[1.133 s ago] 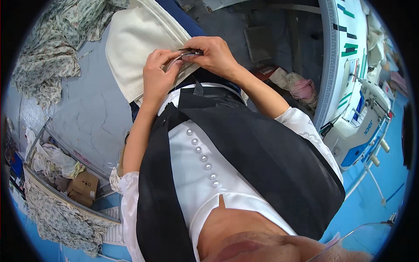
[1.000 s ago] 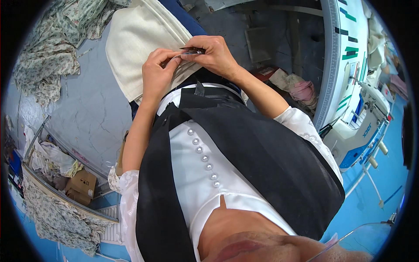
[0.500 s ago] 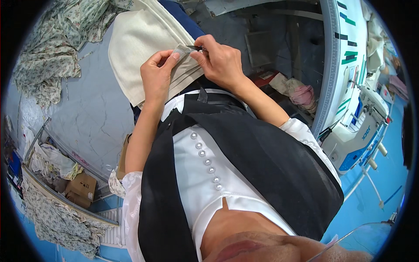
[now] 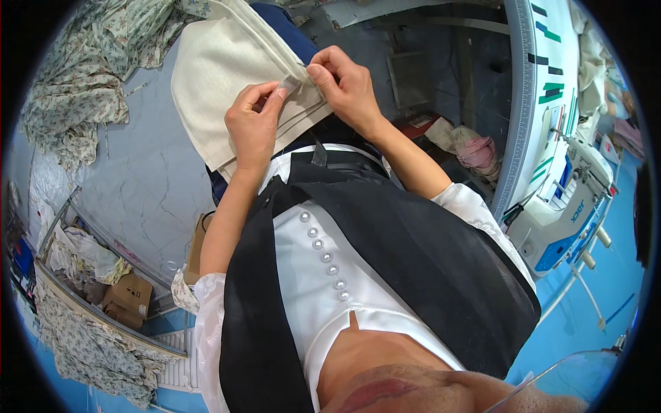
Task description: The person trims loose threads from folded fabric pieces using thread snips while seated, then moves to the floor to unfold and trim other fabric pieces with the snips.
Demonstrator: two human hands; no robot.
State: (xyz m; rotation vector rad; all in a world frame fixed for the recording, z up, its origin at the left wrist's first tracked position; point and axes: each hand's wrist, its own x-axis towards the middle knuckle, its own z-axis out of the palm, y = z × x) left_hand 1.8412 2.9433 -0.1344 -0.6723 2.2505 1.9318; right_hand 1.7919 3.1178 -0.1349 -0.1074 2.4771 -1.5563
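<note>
A stack of folded cream cloth (image 4: 219,69) lies across my lap, over dark blue fabric (image 4: 288,31). At its right edge, my left hand (image 4: 253,127) is closed, with thumb and finger pinching a small pale grey strip (image 4: 290,83) at the cloth. Just to the right, my right hand (image 4: 352,93) has its thumb and forefinger pressed together by the cloth's edge, its other fingers curled. Whatever sits between those fingertips or in the palm is hidden; no blade shows now.
Floral fabric (image 4: 76,82) is heaped at the far left. A white sewing machine (image 4: 561,227) stands at the right, by a table edge with a measuring scale (image 4: 518,103). Low on the left are a cardboard box (image 4: 129,296) and a curved metal rail (image 4: 103,318).
The dark pointed blade at my right fingertips is no longer visible. My right hand has shifted slightly up and turned; my left has moved a little right and down, still pinching the strip.
</note>
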